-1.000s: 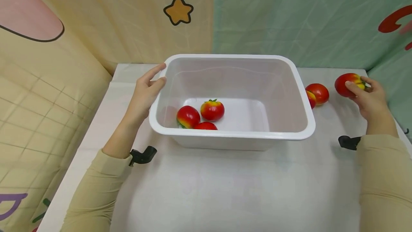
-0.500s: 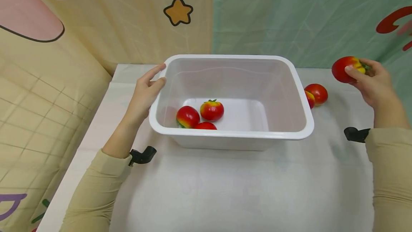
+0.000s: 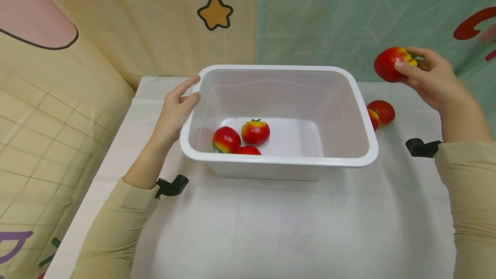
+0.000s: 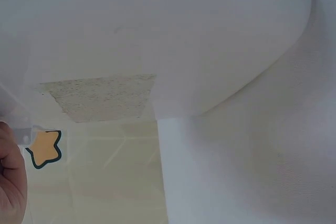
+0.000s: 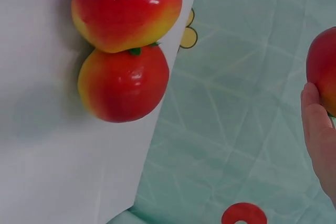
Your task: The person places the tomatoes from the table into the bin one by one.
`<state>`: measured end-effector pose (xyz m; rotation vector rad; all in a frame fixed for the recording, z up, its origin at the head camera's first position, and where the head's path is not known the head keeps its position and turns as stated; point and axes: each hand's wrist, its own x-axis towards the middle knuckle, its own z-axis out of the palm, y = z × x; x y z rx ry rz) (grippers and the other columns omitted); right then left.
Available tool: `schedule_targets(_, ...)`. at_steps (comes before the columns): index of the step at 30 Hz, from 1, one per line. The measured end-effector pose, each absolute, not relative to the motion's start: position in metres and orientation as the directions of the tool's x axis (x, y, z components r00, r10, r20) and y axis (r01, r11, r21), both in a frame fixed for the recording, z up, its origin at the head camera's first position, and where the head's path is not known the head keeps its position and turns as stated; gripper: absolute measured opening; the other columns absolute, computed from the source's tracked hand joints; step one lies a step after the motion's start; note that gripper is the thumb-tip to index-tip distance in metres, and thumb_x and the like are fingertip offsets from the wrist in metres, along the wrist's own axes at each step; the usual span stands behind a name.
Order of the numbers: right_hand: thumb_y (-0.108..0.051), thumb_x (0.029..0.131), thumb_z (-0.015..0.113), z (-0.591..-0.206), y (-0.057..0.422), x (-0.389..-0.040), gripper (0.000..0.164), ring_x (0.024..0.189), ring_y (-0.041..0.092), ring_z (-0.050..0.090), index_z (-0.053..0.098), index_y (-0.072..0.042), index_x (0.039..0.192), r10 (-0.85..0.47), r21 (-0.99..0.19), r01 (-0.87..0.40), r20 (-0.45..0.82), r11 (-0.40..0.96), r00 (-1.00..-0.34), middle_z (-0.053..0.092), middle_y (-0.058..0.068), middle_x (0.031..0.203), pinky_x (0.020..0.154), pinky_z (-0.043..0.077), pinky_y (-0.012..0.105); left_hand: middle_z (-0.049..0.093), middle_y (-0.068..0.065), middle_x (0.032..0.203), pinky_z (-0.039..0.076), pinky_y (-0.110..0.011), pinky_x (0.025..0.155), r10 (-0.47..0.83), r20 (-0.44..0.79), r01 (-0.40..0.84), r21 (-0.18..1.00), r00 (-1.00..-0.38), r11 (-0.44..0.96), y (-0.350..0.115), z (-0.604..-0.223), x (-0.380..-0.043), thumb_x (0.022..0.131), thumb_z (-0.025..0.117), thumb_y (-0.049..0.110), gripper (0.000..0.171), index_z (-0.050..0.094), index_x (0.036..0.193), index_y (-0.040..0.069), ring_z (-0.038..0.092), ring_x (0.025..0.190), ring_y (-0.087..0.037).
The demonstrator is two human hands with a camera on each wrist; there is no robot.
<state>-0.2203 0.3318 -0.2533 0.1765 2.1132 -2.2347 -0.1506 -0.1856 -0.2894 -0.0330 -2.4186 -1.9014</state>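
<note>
My right hand [image 3: 435, 74] holds a red tomato [image 3: 389, 64], yellow near its green stem, by the stem end. It is raised beyond the right side of a white plastic tub [image 3: 279, 161]; part of it shows at the right wrist view's edge. My left hand [image 3: 175, 109] grips the tub's left rim, thumb and index finger at the edge; its lower fingers are partly hidden. Inside the tub, toward the left, lie three tomatoes: one with leaves up [image 3: 255, 132], one on its side [image 3: 226, 140], and one partly hidden by the front wall [image 3: 248, 151].
Two more tomatoes touch each other on the white table, just right of the tub: a rear tomato [image 3: 382, 112] and a tomato partly behind the rim [image 3: 373, 119]. Printed curtains [image 3: 310, 20] stand behind the table. White cloth [image 3: 294, 223] covers the table in front.
My right hand has lifted the tomato from near the table's right side, then carried it up and left. My left hand, the tub and the other tomatoes stay about where they were.
</note>
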Motion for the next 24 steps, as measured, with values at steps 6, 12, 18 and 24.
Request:
schedule_targets(6,-0.007,0.086,0.064,-0.243,0.311,-0.224,0.062,0.104,0.008,0.040,0.037,-0.023,0.140,-0.025,-0.994,0.105,-0.104,-0.033,-0.994,0.038,-0.005,0.125,0.064,0.052,0.015,0.059,-0.021,0.119,0.056,-0.034,0.067,-0.021,0.059,0.052,0.971,-0.998,0.233,-0.186,-0.289,-0.151,0.096,0.049,0.026,0.046,0.043,0.141,0.021,0.064,0.094,-0.032)
schedule_targets(12,-0.006,0.087,0.063,-0.234,0.293,-0.226,0.060,0.107,0.009,0.039,0.038,-0.019,0.140,-0.098,-0.998,0.050,-0.052,0.028,-0.994,0.038,-0.002,0.126,0.068,0.052,0.014,0.059,-0.024,0.116,0.056,-0.033,0.067,-0.017,0.059,0.054,0.974,-0.998,0.220,-0.187,-0.290,-0.150,0.096,0.049,0.025,0.046,0.043,0.141,0.019,0.065,0.091,-0.030)
schedule_targets(18,-0.008,0.088,0.063,-0.222,0.274,-0.227,0.057,0.108,0.011,0.039,0.041,-0.019,0.138,-0.154,-0.986,-0.011,-0.015,0.166,-0.988,0.038,0.001,0.126,0.071,0.050,0.012,0.060,-0.024,0.114,0.056,-0.032,0.066,-0.027,0.058,0.050,0.974,-0.998,0.220,-0.187,-0.291,-0.150,0.095,0.049,0.025,0.045,0.044,0.140,0.020,0.065,0.090,-0.031)
schedule_targets(24,-0.009,0.089,0.061,-0.210,0.254,-0.228,0.053,0.108,0.012,0.042,0.042,-0.019,0.138,-0.217,-0.943,-0.096,0.026,0.320,-0.976,0.042,0.000,0.124,0.074,0.049,0.012,0.060,-0.024,0.114,0.056,-0.032,0.066,-0.025,0.062,0.056,0.975,-0.998,0.217,-0.186,-0.291,-0.151,0.095,0.049,0.025,0.045,0.044,0.140,0.020,0.065,0.090,-0.031)
